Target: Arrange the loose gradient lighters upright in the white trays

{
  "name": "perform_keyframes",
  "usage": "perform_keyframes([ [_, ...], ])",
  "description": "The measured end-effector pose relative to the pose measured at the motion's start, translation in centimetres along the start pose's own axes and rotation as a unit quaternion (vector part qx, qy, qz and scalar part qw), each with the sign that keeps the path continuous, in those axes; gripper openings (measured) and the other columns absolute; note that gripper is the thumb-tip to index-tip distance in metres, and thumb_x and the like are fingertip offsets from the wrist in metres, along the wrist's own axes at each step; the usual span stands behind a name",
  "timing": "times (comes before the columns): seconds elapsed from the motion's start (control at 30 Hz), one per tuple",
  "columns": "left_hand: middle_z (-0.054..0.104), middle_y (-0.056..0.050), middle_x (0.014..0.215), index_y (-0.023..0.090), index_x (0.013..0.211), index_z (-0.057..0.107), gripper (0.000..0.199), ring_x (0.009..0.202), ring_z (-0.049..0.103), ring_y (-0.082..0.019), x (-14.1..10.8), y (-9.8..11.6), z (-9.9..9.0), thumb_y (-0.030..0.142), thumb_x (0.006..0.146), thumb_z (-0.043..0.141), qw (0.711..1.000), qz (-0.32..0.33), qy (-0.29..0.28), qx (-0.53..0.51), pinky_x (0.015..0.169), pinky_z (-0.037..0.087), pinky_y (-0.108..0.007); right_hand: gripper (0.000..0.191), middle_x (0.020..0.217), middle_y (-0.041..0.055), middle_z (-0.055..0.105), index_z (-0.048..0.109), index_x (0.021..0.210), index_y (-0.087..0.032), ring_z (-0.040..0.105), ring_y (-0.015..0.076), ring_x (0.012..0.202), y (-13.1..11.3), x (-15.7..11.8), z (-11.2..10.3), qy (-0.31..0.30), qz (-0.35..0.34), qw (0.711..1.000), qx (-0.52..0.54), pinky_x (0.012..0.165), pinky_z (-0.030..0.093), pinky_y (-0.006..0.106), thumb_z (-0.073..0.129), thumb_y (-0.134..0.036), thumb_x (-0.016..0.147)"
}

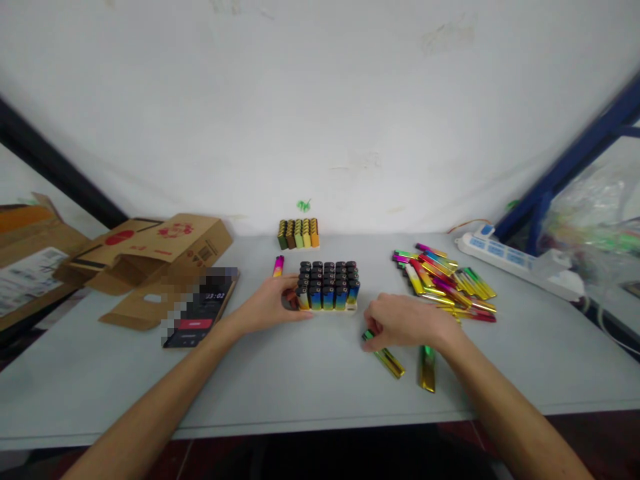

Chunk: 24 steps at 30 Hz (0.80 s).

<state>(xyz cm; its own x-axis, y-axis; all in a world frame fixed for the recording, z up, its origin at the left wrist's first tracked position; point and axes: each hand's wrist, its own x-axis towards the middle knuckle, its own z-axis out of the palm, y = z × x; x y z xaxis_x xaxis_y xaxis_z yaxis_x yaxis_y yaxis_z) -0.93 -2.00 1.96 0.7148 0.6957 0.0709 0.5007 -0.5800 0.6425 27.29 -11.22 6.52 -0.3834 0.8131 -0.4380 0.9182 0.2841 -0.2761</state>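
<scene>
A block of black-topped lighters (328,293), blue to yellow below, stands upright in rows in a pale tray (351,307) in the middle of the table. Around its left end my left hand (267,303) is closed, thumb in front. My right hand (403,320) lies to the right of the tray, fingers closed at the upper end of a green and gold lighter (390,363) that slants on the table. Another green and gold lighter (427,370) lies just under my right wrist. A pink and yellow lighter (279,265) stands behind my left hand.
Against the wall is a second set of lighters (299,233). Shiny coloured lighters (440,277) lie piled at the right, near a white power strip (520,263). A phone (205,313) and an opened cardboard box (165,243) are at the left.
</scene>
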Motion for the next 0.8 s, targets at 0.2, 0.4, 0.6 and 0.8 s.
perform_keyframes([
  [0.2, 0.066, -0.001, 0.084, 0.017, 0.091, 0.070, 0.035, 0.070, 0.055, -0.017, 0.0, 0.0, 0.0, 0.049, 0.079, 0.080, 1.000, 0.005, 0.004, 0.018, 0.063, 0.044, -0.026, 0.024, 0.090, 0.0047, 0.073, 0.075, 0.093, -0.019, 0.067, 0.0191, 0.082, 3.2, -0.1, -0.8, 0.057, -0.159, 0.977, 0.131, 0.072, 0.049, 0.028, 0.072, -0.042, 0.091],
  [0.4, 0.069, -0.002, 0.088, 0.017, 0.097, 0.071, 0.036, 0.074, 0.058, -0.018, 0.1, 0.1, 0.0, 0.047, 0.079, 0.080, 1.000, 0.000, -0.002, 0.002, 0.065, 0.047, -0.027, 0.030, 0.093, 0.0050, 0.076, 0.067, 0.106, -0.017, 0.070, 0.0156, 0.078, 3.3, -0.5, -2.1, 0.074, -0.223, 0.874, 0.425, 0.070, 0.054, 0.028, 0.074, -0.044, 0.093],
  [0.6, 0.069, -0.003, 0.094, 0.018, 0.101, 0.073, 0.035, 0.077, 0.062, -0.018, 0.0, 0.1, 0.1, 0.045, 0.079, 0.080, 1.000, -0.004, -0.005, -0.021, 0.067, 0.050, -0.026, 0.030, 0.079, 0.0014, 0.067, 0.068, 0.097, -0.017, 0.063, 0.0122, 0.072, 2.7, 0.1, -1.9, 0.199, -0.259, 0.824, 0.462, 0.064, 0.051, 0.024, 0.064, -0.046, 0.101],
  [0.8, 0.068, -0.003, 0.092, 0.017, 0.094, 0.071, 0.032, 0.076, 0.060, -0.018, 0.0, 0.1, 0.0, 0.045, 0.080, 0.080, 1.000, -0.007, -0.006, 0.006, 0.067, 0.049, -0.026, 0.030, 0.068, -0.0066, 0.054, 0.054, 0.110, -0.024, 0.039, 0.0078, 0.046, 2.5, 0.9, -1.2, 0.197, -0.218, 0.781, 0.550, 0.038, 0.026, 0.018, 0.048, -0.054, 0.107],
])
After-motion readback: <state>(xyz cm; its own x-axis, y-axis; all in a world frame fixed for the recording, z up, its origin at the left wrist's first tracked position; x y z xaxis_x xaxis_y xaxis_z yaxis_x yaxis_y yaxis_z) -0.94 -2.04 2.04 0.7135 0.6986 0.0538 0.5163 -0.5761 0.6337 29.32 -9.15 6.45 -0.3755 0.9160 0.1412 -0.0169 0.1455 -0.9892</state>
